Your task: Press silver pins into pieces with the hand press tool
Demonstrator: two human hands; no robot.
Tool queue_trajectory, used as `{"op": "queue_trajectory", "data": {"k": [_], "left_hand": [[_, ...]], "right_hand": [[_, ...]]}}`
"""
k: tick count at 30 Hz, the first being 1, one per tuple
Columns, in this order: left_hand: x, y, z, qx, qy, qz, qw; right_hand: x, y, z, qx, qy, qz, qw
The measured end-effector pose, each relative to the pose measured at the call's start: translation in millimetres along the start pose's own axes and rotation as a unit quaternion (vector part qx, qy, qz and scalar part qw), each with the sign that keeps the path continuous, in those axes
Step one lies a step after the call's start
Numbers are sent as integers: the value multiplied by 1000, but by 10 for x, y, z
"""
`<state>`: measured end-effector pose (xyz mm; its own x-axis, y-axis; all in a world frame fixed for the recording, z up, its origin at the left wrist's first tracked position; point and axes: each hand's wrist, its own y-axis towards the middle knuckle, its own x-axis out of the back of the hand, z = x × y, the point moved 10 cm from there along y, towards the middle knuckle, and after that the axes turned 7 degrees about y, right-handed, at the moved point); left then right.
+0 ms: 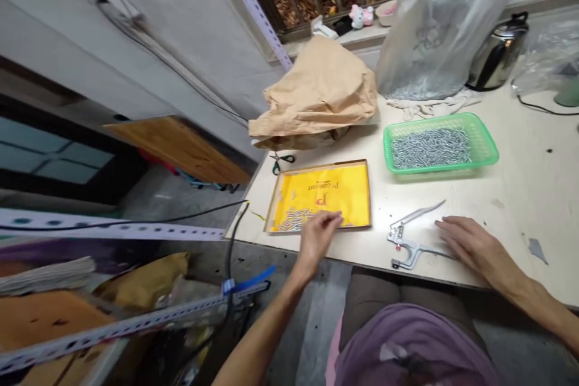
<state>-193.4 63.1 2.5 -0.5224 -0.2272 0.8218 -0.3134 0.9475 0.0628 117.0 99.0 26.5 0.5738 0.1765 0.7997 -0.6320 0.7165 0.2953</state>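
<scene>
Over the front edge of a shallow yellow-lined tray (348,193), my left hand (318,238) has its fingertips pinched together; whatever they hold, if anything, is too small to tell. Small silver metal pieces (294,219) lie in the tray's front left corner beside that hand. My right hand (474,250) lies with fingers stretched out by the handles of silver hand pliers with a C-shaped jaw (409,253). The lower handle runs toward its fingers, and I cannot tell whether they touch. Behind the pliers stands a green plastic basket (486,148) with many small metal pieces (432,148).
A crumpled brown paper bag (325,90) stands behind the tray, with scissors (281,163) at its front left. Farther back are a clear plastic bag (438,30) and a metal kettle (500,51). A grey scrap (537,250) lies at the right. The table's front edge (289,248) runs before me.
</scene>
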Motion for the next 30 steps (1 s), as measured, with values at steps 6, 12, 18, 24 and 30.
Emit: {"op": "queue_trajectory", "data": {"k": [6, 12, 18, 24, 30], "left_hand": [[-814, -548, -732, -199, 83, 104, 971], [-830, -493, -524, -123, 23, 124, 984], [-1131, -583, -356, 140, -183, 229, 946], [-1348, -647, -404, 210, -237, 274, 908], [-1385, -640, -405, 201, -183, 317, 909]], "right_hand": [[-208, -191, 120, -14, -25, 40, 999], [-382, -257, 116, 6, -70, 55, 996], [-430, -273, 109, 9, -88, 65, 994], [-427, -300, 112, -13, -80, 69, 994], [-461, -329, 89, -24, -91, 78, 992]]}}
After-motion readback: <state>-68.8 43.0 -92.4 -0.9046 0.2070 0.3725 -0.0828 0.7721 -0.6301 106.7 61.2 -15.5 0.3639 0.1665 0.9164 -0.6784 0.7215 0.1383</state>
